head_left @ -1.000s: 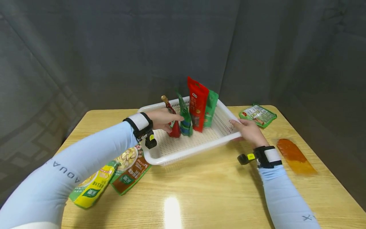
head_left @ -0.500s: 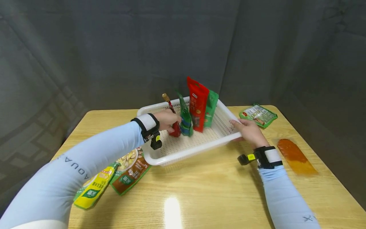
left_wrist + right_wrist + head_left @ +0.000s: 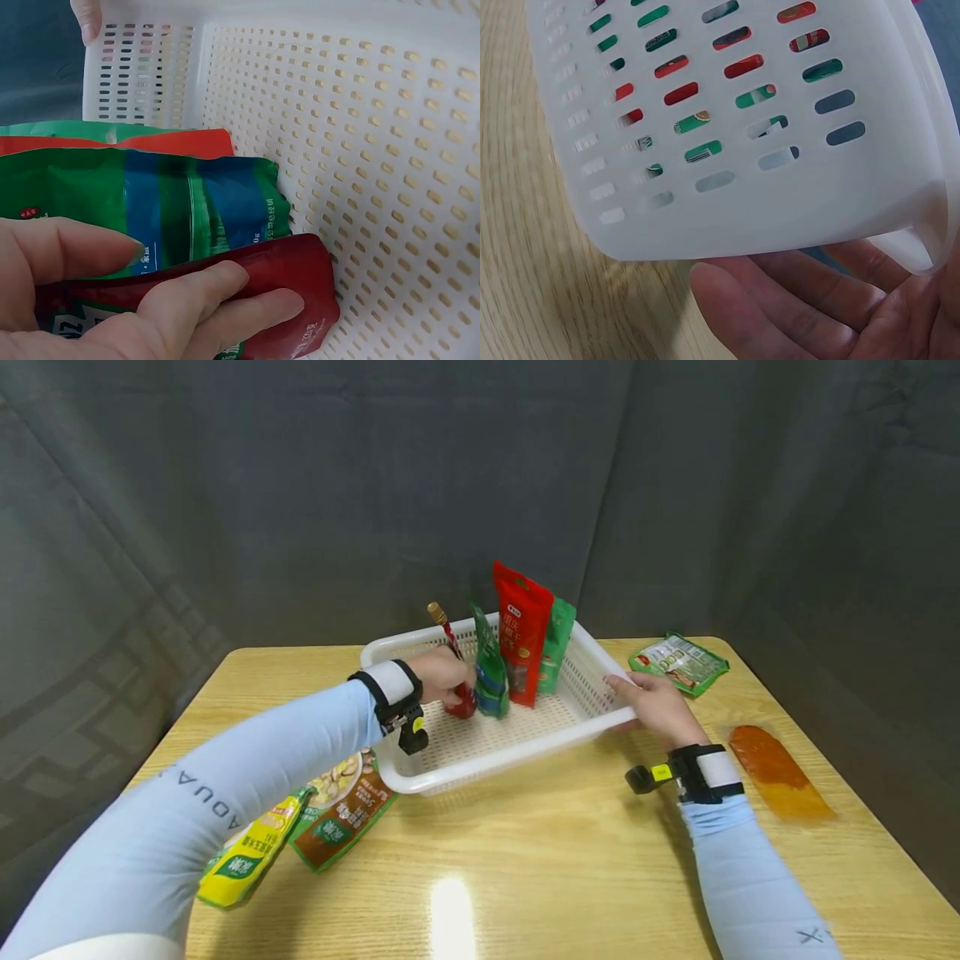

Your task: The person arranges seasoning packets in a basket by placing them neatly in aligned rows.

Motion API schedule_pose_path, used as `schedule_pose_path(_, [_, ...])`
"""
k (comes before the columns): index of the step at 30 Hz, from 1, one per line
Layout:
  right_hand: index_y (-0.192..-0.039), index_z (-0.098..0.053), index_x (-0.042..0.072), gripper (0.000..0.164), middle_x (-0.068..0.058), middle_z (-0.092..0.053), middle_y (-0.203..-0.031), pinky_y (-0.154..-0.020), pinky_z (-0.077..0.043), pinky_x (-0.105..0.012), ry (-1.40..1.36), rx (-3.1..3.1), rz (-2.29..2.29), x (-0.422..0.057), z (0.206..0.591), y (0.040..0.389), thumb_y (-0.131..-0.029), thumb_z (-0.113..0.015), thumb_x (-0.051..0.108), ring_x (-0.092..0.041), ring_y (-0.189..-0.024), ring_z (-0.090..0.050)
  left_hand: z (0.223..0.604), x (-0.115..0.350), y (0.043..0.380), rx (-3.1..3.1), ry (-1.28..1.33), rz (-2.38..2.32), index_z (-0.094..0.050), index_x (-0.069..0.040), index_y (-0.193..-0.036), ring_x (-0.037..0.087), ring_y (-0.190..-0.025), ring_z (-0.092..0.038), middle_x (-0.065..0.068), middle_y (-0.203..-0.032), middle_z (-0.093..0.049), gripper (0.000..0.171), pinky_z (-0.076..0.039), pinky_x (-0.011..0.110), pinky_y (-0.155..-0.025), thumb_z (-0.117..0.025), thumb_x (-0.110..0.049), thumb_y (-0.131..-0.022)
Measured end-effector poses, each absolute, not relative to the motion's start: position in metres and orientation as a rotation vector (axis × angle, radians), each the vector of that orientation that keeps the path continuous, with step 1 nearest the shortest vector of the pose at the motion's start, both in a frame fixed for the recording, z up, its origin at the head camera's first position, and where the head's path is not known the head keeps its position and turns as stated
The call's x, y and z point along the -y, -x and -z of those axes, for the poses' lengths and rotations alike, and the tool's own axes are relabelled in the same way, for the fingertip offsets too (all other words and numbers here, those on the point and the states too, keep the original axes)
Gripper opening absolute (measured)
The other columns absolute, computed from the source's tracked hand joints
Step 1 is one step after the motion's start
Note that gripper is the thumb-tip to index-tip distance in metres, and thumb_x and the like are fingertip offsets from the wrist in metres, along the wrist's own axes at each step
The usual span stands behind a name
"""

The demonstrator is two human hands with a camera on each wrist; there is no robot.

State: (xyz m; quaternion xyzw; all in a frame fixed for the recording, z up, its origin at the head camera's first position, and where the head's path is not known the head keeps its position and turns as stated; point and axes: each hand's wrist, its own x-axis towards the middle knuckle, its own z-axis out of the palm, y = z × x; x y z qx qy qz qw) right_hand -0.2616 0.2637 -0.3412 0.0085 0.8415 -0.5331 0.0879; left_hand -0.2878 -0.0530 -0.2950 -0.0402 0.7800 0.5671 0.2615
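A white perforated basket [image 3: 495, 762] stands skewed on the table. Its near right corner is gripped by my right hand [image 3: 658, 703], thumb over the rim and fingers below, as the right wrist view shows. Inside, my left hand [image 3: 441, 673] pinches a dark red pouch with a gold cap [image 3: 313, 262], thumb on one side and fingers on the other. The pouch stands nearly upright, slightly tilted. Beside it are a green and blue bag [image 3: 491, 672], a tall red bag [image 3: 522, 631] and a light green bag [image 3: 556, 647], all upright.
Left of the basket lie a brown and green packet [image 3: 347, 817] and a yellow packet [image 3: 247, 860], partly under my left arm. A flat green packet [image 3: 679, 663] lies at the back right, an orange packet [image 3: 780, 772] at the right. A dark curtain [image 3: 480, 485] hangs behind.
My left hand has shifted slightly right and its outstretched index finger has drawn in around the red pouch. The pouch's cap has moved a little right. My right hand has stayed on the basket.
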Motion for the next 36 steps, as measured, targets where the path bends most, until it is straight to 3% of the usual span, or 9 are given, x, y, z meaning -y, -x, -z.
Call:
schedule_pose_path(4, [-0.148,-0.040,-0.002,0.067,-0.026,-0.052,-0.130,-0.090,-0.053,-0.049,-0.037,-2.513,1.573,-0.264,0.342,0.263,-0.102,-0.049,0.046,-0.028,-0.102,-0.061,0.294,0.053,0.287,-2.123,0.102,-1.524,-0.041,0.000,-0.088,0.021,-0.088,-0.041,0.008,-0.102,-0.036,0.014,-0.044,0.038,-0.099,-0.049,0.009,-0.093])
schedule_pose_path(7, [-0.148,-0.040,-0.001,0.068,-0.026,-0.052,-0.130,-0.090,-0.053,-0.049,-0.052,-2.525,1.558,-0.264,0.342,0.264,-0.102,-0.050,0.047,-0.028,-0.101,-0.061,0.295,0.056,0.288,-2.184,0.063,-1.469,-0.042,-0.002,-0.072,0.019,-0.072,-0.040,0.006,-0.083,-0.038,0.025,-0.048,0.030,-0.077,-0.052,0.012,-0.089])
schedule_pose_path(10, [-0.148,-0.039,-0.001,0.068,-0.026,-0.052,-0.131,-0.090,-0.053,-0.049,-0.070,-2.525,1.550,-0.265,0.343,0.265,-0.102,-0.050,0.047,-0.028,-0.100,-0.061,0.296,0.062,0.289,-2.200,0.016,-1.421,-0.036,-0.007,-0.057,0.017,-0.056,-0.026,0.003,-0.063,-0.027,0.040,-0.031,0.030,-0.058,-0.052,0.017,-0.084])
schedule_pose_path(19, [-0.150,-0.037,-0.002,0.071,-0.026,-0.050,-0.133,-0.089,-0.054,-0.047,-0.070,-2.520,1.556,-0.266,0.344,0.267,-0.101,-0.051,0.048,-0.028,-0.100,-0.060,0.285,0.077,0.285,-2.280,-0.160,-1.323,-0.034,-0.008,-0.055,0.011,-0.049,-0.021,0.000,-0.055,-0.025,0.039,-0.025,0.025,-0.051,-0.050,0.017,-0.080])
schedule_pose_path(23, [-0.150,-0.037,-0.003,0.072,-0.027,-0.049,-0.132,-0.087,-0.055,-0.046,-0.068,-2.524,1.567,-0.269,0.343,0.265,-0.101,-0.051,0.047,-0.026,-0.098,-0.060,0.273,0.086,0.280,-2.219,-0.128,-1.470,-0.053,0.012,-0.096,0.012,-0.048,-0.023,0.001,-0.065,-0.028,0.012,-0.029,0.026,-0.052,-0.052,0.015,-0.084])
schedule_pose_path(26, [-0.150,-0.036,-0.004,0.071,-0.027,-0.049,-0.132,-0.087,-0.055,-0.046,-0.072,-2.523,1.572,-0.272,0.343,0.265,-0.101,-0.050,0.046,-0.024,-0.096,-0.061,0.262,0.095,0.276,-2.220,-0.177,-1.504,-0.021,0.007,-0.152,0.016,-0.052,-0.022,0.005,-0.077,-0.037,0.073,-0.030,0.029,-0.055,-0.053,0.012,-0.086])
schedule_pose_path(30, [-0.150,-0.035,-0.004,0.071,-0.027,-0.049,-0.132,-0.087,-0.055,-0.046,-0.073,-2.527,1.567,-0.275,0.343,0.266,-0.102,-0.050,0.047,-0.022,-0.094,-0.062,0.252,0.109,0.270,-2.308,-0.279,-1.523,-0.009,-0.003,-0.158,0.023,-0.088,-0.059,0.018,-0.129,-0.054,0.079,-0.049,0.030,-0.075,-0.052,0.008,-0.093])
schedule_pose_path(33, [-0.150,-0.035,-0.003,0.072,-0.027,-0.049,-0.133,-0.087,-0.055,-0.046,-0.077,-2.532,1.564,-0.277,0.344,0.267,-0.101,-0.049,0.048,-0.022,-0.094,-0.062,0.249,0.120,0.264,-2.454,-0.365,-1.505,-0.019,-0.003,-0.157,0.031,-0.131,-0.048,0.022,-0.151,-0.039,0.071,-0.051,0.036,-0.095,-0.053,0.005,-0.095])
schedule_pose_path(36, [-0.150,-0.036,-0.003,0.071,-0.027,-0.049,-0.133,-0.087,-0.055,-0.047,-0.069,-2.525,1.582,-0.279,0.344,0.268,-0.101,-0.050,0.047,-0.020,-0.092,-0.062,0.249,0.134,0.254,-2.584,-0.434,-1.510,-0.031,-0.003,-0.154,0.031,-0.127,-0.052,0.020,-0.146,-0.046,0.062,-0.053,0.036,-0.093,-0.053,0.002,-0.096])
